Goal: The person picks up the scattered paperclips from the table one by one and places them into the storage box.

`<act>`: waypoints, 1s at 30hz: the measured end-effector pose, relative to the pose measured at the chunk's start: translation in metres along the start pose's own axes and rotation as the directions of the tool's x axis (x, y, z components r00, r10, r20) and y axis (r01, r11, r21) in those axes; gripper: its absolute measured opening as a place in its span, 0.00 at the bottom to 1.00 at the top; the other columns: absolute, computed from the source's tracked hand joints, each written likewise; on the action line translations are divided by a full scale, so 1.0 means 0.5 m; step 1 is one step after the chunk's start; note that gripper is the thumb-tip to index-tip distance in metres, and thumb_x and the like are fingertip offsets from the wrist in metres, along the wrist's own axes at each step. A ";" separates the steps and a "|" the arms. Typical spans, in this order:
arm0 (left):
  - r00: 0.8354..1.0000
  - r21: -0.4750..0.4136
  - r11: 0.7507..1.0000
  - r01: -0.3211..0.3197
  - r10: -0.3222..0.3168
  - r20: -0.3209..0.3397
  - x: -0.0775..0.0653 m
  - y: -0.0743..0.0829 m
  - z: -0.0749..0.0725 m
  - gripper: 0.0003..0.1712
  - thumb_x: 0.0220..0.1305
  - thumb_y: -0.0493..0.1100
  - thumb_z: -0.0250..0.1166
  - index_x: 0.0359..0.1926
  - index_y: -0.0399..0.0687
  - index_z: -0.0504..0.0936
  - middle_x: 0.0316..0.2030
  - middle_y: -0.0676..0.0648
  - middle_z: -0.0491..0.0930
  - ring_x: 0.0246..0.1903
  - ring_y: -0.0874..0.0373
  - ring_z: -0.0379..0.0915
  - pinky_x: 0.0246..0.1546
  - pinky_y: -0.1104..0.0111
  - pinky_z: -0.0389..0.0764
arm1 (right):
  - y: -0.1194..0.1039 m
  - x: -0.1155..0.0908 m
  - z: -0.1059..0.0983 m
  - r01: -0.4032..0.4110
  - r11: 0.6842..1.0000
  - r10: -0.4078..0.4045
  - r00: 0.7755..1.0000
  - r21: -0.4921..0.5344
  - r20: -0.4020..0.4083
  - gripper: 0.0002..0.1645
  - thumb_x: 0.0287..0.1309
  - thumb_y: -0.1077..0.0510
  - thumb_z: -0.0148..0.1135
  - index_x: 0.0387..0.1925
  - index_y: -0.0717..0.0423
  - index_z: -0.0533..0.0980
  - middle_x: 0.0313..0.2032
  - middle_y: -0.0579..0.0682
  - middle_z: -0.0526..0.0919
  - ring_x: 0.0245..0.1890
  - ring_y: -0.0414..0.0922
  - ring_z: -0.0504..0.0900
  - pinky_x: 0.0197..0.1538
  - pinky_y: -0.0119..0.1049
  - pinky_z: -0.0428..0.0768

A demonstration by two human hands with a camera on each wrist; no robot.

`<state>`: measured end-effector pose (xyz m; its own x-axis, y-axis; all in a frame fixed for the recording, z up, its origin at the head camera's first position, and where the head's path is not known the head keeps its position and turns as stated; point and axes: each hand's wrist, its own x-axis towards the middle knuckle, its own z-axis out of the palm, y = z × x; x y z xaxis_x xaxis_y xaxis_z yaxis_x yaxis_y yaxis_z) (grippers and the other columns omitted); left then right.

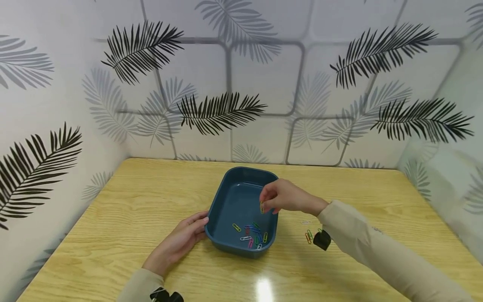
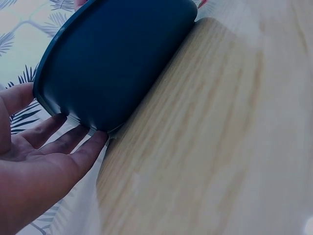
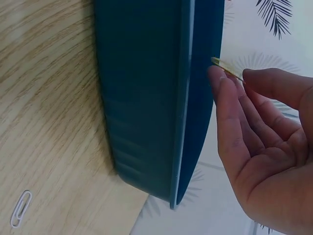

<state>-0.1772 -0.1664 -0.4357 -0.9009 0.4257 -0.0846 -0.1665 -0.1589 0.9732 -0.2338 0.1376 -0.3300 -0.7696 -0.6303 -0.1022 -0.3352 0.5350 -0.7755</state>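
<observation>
My right hand (image 1: 284, 195) is over the right side of a dark blue plastic bin (image 1: 235, 201). Between thumb and fingertips it pinches a yellow paper clip (image 3: 227, 67), held above the bin's floor. Several coloured paper clips (image 1: 246, 238) lie scattered inside, toward the near end. My left hand (image 1: 185, 235) rests against the bin's left outer wall. In the left wrist view, its fairly straight fingers (image 2: 80, 142) touch the side of the bin, with the thumb at the rim.
A few loose paper clips, among them a red one (image 1: 307, 238) and a white one (image 3: 21, 209), lie on the wooden table (image 1: 158, 188) right of the bin, partly under my right forearm. A leaf-patterned wall (image 1: 260, 138) rises behind the table's back edge.
</observation>
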 end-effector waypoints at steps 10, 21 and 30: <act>1.000 -0.002 1.000 -0.011 0.011 0.005 -0.002 -0.002 -0.001 0.34 0.76 0.43 0.49 0.71 0.26 0.50 0.67 0.28 0.57 0.62 0.48 0.65 0.60 0.61 0.68 | 0.022 -0.005 -0.012 -0.028 0.999 0.028 1.000 0.024 -0.002 0.09 0.63 0.67 0.59 0.43 0.68 0.79 0.36 0.54 0.86 0.37 0.47 0.85 0.37 0.47 0.83; 1.000 0.003 1.000 -0.001 0.001 0.009 -0.004 -0.001 0.000 0.34 0.76 0.43 0.49 0.72 0.27 0.49 0.68 0.28 0.55 0.64 0.46 0.62 0.61 0.61 0.67 | 0.104 -0.060 -0.049 -0.068 0.993 0.072 0.997 0.099 -0.036 0.14 0.64 0.62 0.60 0.47 0.70 0.77 0.40 0.59 0.84 0.41 0.53 0.83 0.42 0.49 0.82; 1.000 0.016 1.000 -0.009 0.009 0.004 -0.002 0.002 0.000 0.34 0.76 0.44 0.49 0.72 0.27 0.49 0.68 0.28 0.55 0.63 0.48 0.63 0.60 0.62 0.68 | 0.190 -0.127 -0.079 -0.138 0.986 0.133 0.990 -0.094 -0.056 0.08 0.60 0.64 0.62 0.39 0.67 0.78 0.29 0.49 0.81 0.31 0.49 0.80 0.34 0.42 0.81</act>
<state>-0.1765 -0.1667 -0.4347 -0.9008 0.4277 -0.0752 -0.1523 -0.1489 0.9771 -0.2381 0.2505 -0.3726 -0.8363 -0.5214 -0.1694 -0.2757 0.6672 -0.6920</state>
